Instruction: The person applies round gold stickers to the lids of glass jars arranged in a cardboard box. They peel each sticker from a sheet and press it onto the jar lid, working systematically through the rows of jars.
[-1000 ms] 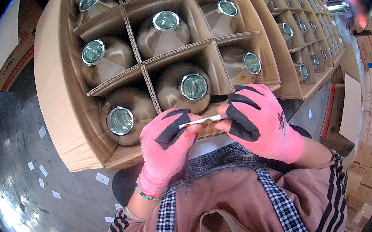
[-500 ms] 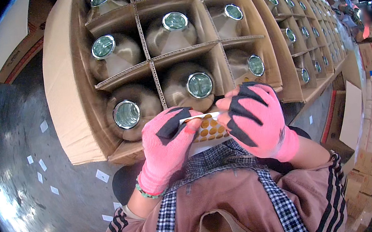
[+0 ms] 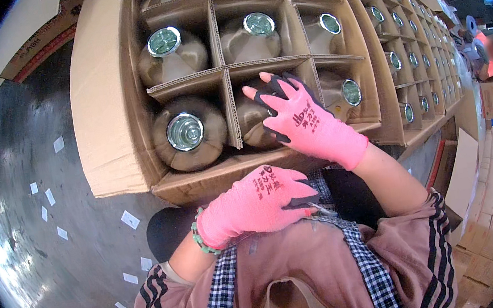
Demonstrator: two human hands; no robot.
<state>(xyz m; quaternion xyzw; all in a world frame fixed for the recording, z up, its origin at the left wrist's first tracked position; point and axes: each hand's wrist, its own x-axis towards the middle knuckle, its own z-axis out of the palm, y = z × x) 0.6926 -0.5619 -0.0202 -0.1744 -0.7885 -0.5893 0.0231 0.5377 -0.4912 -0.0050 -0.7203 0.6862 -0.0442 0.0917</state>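
Observation:
My right hand point(image 3: 309, 111), in a pink work glove with dark fingertips, reaches over the front middle compartment of an open carton. Its fingers are spread over the round-bodied glass bottle point(image 3: 253, 122) there, hiding its mouth. Whether the fingertips touch the glass or carry a small sticker, I cannot tell. Low against my checked apron is my left hand point(image 3: 259, 202), gloved alike, its fingers curled. A thin pale edge of the sticker sheet point(image 3: 323, 209) shows at its fingertips; the rest is hidden. Left of the covered bottle stands another glass bottle point(image 3: 185, 132), upright with its mouth uncovered.
Cardboard dividers point(image 3: 225, 76) separate the upright bottles in this carton point(image 3: 105, 110). A second carton point(image 3: 376, 74) of bottles adjoins it on the right, with more beyond. Small white papers point(image 3: 130, 220) lie on the grey floor. Another person point(image 3: 491, 59) is far off at right.
Both hands held the sheet of round gold stickers together. My right hand has left it and moved forward over the bottle; my left has drawn down toward my apron. The view has shifted slightly.

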